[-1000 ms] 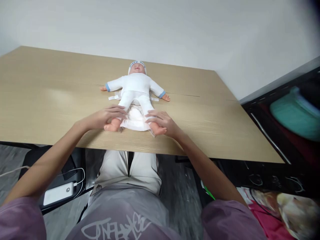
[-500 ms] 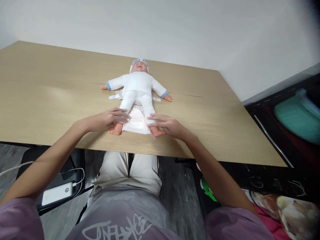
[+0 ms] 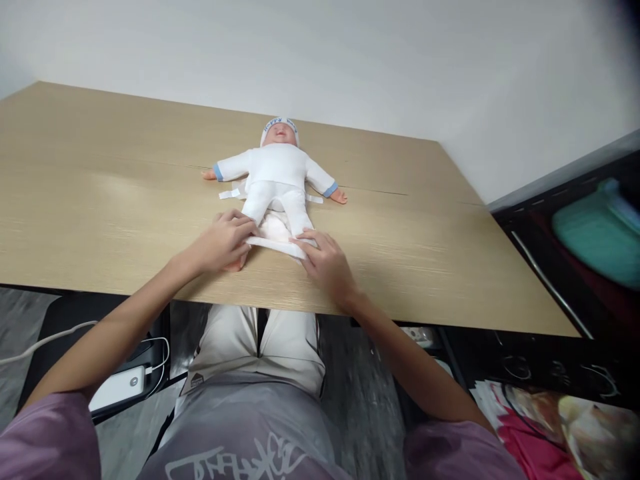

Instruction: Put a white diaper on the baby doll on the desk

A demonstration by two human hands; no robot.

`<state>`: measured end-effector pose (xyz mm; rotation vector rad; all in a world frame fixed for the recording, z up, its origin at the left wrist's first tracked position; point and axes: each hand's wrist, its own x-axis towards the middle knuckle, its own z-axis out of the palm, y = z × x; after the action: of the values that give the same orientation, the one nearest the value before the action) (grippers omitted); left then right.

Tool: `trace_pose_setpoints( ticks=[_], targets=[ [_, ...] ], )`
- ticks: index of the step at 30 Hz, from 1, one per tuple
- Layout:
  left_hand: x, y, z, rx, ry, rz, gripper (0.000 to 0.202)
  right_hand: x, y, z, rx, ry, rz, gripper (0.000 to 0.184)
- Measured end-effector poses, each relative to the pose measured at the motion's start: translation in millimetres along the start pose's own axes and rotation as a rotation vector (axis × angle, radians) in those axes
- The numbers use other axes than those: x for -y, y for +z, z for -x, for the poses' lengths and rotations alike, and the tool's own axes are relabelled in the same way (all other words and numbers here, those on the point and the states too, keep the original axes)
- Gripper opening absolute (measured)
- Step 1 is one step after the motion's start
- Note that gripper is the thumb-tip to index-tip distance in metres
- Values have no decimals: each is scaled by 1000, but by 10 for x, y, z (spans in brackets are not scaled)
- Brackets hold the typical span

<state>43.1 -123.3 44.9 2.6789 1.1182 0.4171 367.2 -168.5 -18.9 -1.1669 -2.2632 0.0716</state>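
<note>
A baby doll [image 3: 277, 164] in white clothes with blue cuffs and a printed cap lies face up on the table, legs towards me. Under its hips and between its legs is a white diaper [image 3: 274, 227], whose tabs stick out on both sides of the waist. The diaper's near edge is lifted and folded up across the legs. My left hand [image 3: 227, 240] pinches one corner of that edge beside a doll foot. At the other corner, my right hand [image 3: 327, 261] grips the diaper and covers the other foot.
The wooden table [image 3: 125, 220] reaches back to a white wall [image 3: 350, 60]. At the left below it, a white power bank [image 3: 117, 388] with a cable rests on a black seat. A teal item [image 3: 600, 233] stands on a dark shelf at the right, with bags [image 3: 540, 433] lower down.
Both hands have closed on the diaper's front edge, which lay flat on the table and is now raised and folded over. The doll's body has stayed in place.
</note>
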Motion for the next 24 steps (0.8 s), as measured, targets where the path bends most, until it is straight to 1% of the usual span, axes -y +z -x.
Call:
trace_pose_setpoints(
  ticks=[3, 5, 8, 11, 15, 18, 21, 23, 24],
  targets=[
    [98, -91, -134, -132, -14, 167, 30, -73, -6, -153, -65, 38, -83, 35],
    [161, -129, -269, -231, -19, 273, 36, -132, -49, -318, -111, 60, -151, 34],
    [296, -137, -554, -367, -50, 349, 47, -276, -109, -648, -186, 86, -222, 45],
    [505, -112, -918, -440, -113, 409, 56, -524, -97, -1046, -230, 103, -267, 55],
    [832, -60, -1406, -455, -204, 602, 64, -928, 68, -1555, -260, 229, -369, 64],
    [1041, 0, -1669, -436, -271, 759, 62, -1174, 262, -1828, -251, 360, -468, 71],
    [1192, 62, -1788, -389, -354, 856, 57, -1343, 433, -1982, -226, 439, -631, 77],
    [1260, 87, -1796, -355, -399, 884, 56, -1424, 493, -2022, -210, 434, -732, 80],
    [1286, 92, -1787, -341, -401, 891, 57, -1460, 502, -2025, -199, 414, -758, 81]
  ],
)
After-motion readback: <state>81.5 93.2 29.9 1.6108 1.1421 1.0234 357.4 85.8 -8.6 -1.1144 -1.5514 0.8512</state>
